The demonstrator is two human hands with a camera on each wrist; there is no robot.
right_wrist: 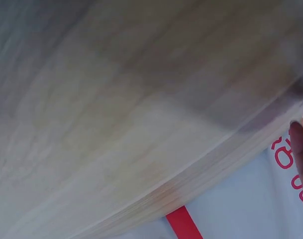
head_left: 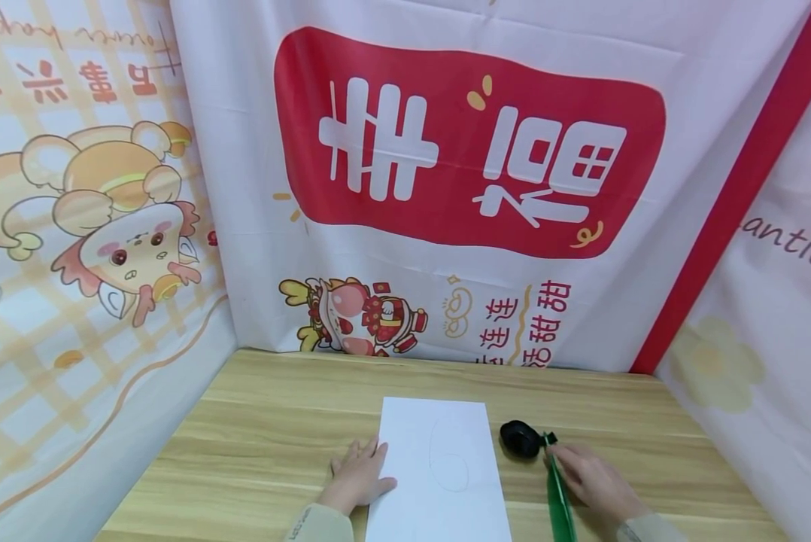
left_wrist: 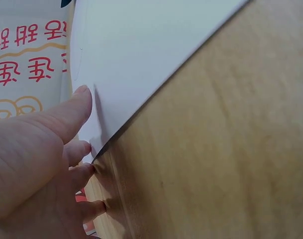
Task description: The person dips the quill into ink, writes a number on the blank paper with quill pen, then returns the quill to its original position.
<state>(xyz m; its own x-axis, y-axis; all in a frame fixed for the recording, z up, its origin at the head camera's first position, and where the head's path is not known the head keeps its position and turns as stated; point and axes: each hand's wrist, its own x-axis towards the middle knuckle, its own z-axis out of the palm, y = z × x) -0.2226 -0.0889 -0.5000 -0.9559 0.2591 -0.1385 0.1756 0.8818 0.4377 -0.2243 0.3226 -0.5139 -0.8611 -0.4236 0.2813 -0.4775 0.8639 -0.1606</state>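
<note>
A white rectangular sheet of paper [head_left: 439,474], smooth and faintly marked with pencilled ovals, lies flat on the pale wood-grain counter [head_left: 256,444]. The left hand [head_left: 358,478] presses its left edge with straight, spread fingers [left_wrist: 66,117]. The right hand [head_left: 595,478] rests on a long, thin green plastic ruler [head_left: 560,504] beside a round black object [head_left: 520,439]; its grip cannot be told.

Printed cloth banners [head_left: 469,150] surround a wooden table [head_left: 263,421] holding a black lid [head_left: 519,439].

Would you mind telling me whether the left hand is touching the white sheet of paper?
Touching: in the left wrist view the left hand presses its fingertips onto the paper at its edge.
</note>
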